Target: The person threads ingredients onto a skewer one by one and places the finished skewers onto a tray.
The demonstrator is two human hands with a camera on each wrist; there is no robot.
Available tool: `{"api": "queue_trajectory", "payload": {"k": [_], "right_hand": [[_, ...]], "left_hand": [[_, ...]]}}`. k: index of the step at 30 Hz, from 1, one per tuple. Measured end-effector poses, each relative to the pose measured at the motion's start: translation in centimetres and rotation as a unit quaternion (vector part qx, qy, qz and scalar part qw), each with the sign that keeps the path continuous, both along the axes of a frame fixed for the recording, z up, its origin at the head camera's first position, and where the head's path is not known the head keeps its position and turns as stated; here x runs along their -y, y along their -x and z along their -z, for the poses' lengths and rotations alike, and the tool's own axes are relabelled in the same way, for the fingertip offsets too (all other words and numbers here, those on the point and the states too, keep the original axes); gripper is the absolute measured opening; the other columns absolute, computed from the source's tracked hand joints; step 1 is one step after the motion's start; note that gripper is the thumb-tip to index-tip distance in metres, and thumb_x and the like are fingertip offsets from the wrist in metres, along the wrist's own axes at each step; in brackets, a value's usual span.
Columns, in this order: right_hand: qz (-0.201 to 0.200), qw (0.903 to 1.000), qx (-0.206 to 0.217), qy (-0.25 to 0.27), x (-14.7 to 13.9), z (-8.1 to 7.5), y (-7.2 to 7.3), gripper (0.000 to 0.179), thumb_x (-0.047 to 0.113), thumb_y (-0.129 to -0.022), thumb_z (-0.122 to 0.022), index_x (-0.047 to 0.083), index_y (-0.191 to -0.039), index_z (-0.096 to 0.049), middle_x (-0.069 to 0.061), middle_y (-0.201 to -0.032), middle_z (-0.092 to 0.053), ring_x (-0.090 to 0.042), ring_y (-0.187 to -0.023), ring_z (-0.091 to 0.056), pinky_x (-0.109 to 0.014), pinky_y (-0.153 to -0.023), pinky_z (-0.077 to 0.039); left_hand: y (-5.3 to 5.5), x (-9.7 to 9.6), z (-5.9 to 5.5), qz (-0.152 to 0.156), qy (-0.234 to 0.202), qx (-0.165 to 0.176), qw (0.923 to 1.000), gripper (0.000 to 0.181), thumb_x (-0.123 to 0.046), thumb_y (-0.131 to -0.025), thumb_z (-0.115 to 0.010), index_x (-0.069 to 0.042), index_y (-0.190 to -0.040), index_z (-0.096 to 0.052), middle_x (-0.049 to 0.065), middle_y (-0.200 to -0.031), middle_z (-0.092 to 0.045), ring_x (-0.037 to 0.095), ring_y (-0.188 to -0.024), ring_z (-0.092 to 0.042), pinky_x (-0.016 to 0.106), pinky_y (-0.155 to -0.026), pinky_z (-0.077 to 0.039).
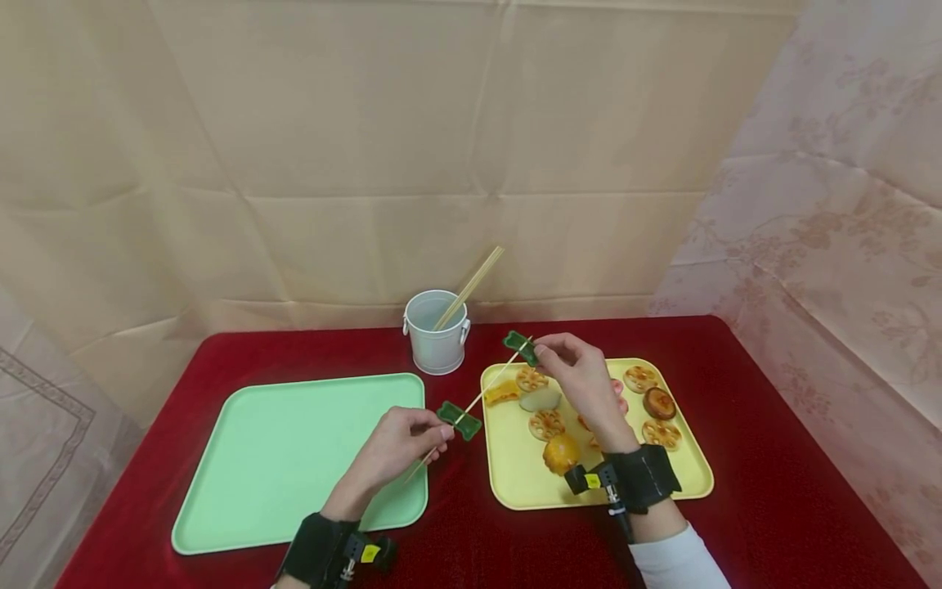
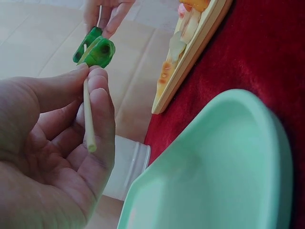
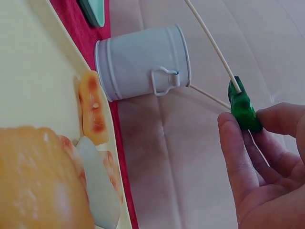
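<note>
My left hand (image 1: 397, 448) pinches a thin wooden skewer (image 1: 489, 385) near its lower end, between thumb and fingers. Just above those fingertips a green pepper piece (image 1: 468, 424) is threaded on the stick. A second green pepper piece (image 3: 244, 113) is pinched by the thumb and fingers of my right hand (image 1: 584, 384) at the skewer's far end. In the right wrist view the stick meets this piece. The skewer slants up to the right, above the gap between the two trays. In the left wrist view its blunt end sticks out below my fingers.
A mint green tray (image 1: 294, 458) lies on the left of the red cloth (image 1: 471, 556). On the right, a yellow tray (image 1: 515, 491) holds several toy food pieces, including lotus slices (image 1: 547, 424) and an orange-yellow ball (image 1: 562, 452). Behind stands a white bucket (image 1: 436, 348) with skewers (image 1: 471, 286).
</note>
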State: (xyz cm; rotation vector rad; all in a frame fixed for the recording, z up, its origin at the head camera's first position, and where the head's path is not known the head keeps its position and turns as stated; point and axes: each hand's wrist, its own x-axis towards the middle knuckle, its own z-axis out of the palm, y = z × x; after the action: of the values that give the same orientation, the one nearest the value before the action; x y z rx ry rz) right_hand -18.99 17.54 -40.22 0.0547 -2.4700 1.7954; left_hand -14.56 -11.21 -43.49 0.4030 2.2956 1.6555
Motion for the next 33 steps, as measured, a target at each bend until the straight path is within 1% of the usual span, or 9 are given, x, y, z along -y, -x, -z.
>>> {"api": "queue_trajectory", "payload": {"k": [5,10,16,19,23,25,30,33], "right_hand": [[-0.016,0.9998,-0.005,-0.012,0.3,0.0,-0.2,0.029,0.027,-0.102,-0.067,0.005,-0.12,-0.071,-0.013,-0.108,-0.073,-0.026,-0.095,-0.068,-0.025,-0.086,-0.056],[-0.028,0.9993,-0.01,-0.022,0.7,0.1,-0.5,0.027,0.028,-0.101,-0.069,0.007,-0.117,-0.074,-0.009,-0.103,-0.074,-0.026,-0.095,-0.066,-0.028,-0.084,-0.056],[-0.052,0.9983,-0.015,-0.02,1.3,0.2,-0.6,0.026,0.026,-0.101,-0.07,0.005,-0.114,-0.075,-0.01,-0.099,-0.075,-0.032,-0.093,-0.067,-0.026,-0.08,-0.055],[-0.061,0.9976,-0.021,-0.023,1.6,0.3,-0.8,0.025,0.024,-0.101,-0.069,0.003,-0.113,-0.075,-0.01,-0.099,-0.075,-0.03,-0.091,-0.068,-0.025,-0.08,-0.056],[-0.07,0.9965,-0.028,-0.037,2.2,0.4,-0.9,0.023,0.022,-0.1,-0.07,0.004,-0.112,-0.076,-0.008,-0.099,-0.075,-0.023,-0.088,-0.069,-0.026,-0.08,-0.056],[-0.075,0.9958,-0.028,-0.044,2.5,0.5,-1.0,0.02,0.021,-0.099,-0.071,0.005,-0.11,-0.076,-0.007,-0.098,-0.075,-0.022,-0.087,-0.069,-0.027,-0.076,-0.055],[-0.095,0.9937,-0.029,-0.053,3.3,0.6,-1.3,0.016,0.019,-0.098,-0.073,0.008,-0.109,-0.077,-0.005,-0.096,-0.075,-0.028,-0.084,-0.069,-0.027,-0.068,-0.05],[-0.108,0.9917,-0.031,-0.063,3.6,0.7,-1.4,0.015,0.018,-0.097,-0.074,0.009,-0.108,-0.077,-0.003,-0.095,-0.076,-0.027,-0.083,-0.069,-0.027,-0.068,-0.049]], "left_hand": [[-0.1,-0.1,0.0,-0.01,0.003,0.004,0.9999,0.017,-0.011,-0.098,-0.071,0.007,-0.097,-0.074,0.013,-0.078,-0.069,0.014,-0.065,-0.061,0.022,-0.06,-0.051],[0.0,-0.2,-0.1,-0.017,0.003,0.001,0.9999,0.017,-0.01,-0.099,-0.071,0.007,-0.099,-0.074,0.013,-0.078,-0.069,0.015,-0.066,-0.062,0.022,-0.06,-0.052],[0.0,-0.2,-0.2,-0.028,0.003,0.002,0.9996,0.018,-0.01,-0.098,-0.071,0.007,-0.101,-0.075,0.008,-0.077,-0.069,0.014,-0.066,-0.063,0.023,-0.06,-0.053],[0.0,-0.2,-0.2,-0.031,0.002,0.0,0.9995,0.018,-0.009,-0.098,-0.071,0.008,-0.102,-0.075,0.007,-0.077,-0.069,0.015,-0.066,-0.063,0.023,-0.06,-0.053],[0.0,-0.2,-0.3,-0.04,-0.002,0.002,0.9992,0.016,-0.008,-0.098,-0.071,0.007,-0.101,-0.075,0.012,-0.078,-0.07,0.02,-0.067,-0.065,0.024,-0.06,-0.053],[0.0,-0.2,-0.3,-0.046,-0.004,0.006,0.9989,0.015,-0.007,-0.098,-0.071,0.007,-0.101,-0.075,0.013,-0.079,-0.07,0.022,-0.068,-0.065,0.024,-0.06,-0.053],[-0.1,-0.3,-0.4,-0.056,-0.001,0.005,0.9984,0.014,-0.007,-0.098,-0.071,0.006,-0.1,-0.076,0.013,-0.079,-0.07,0.019,-0.067,-0.064,0.024,-0.06,-0.052],[0.0,-0.3,-0.4,-0.059,0.0,0.003,0.9983,0.014,-0.007,-0.098,-0.071,0.005,-0.1,-0.076,0.013,-0.079,-0.071,0.016,-0.066,-0.063,0.024,-0.06,-0.052]]}}
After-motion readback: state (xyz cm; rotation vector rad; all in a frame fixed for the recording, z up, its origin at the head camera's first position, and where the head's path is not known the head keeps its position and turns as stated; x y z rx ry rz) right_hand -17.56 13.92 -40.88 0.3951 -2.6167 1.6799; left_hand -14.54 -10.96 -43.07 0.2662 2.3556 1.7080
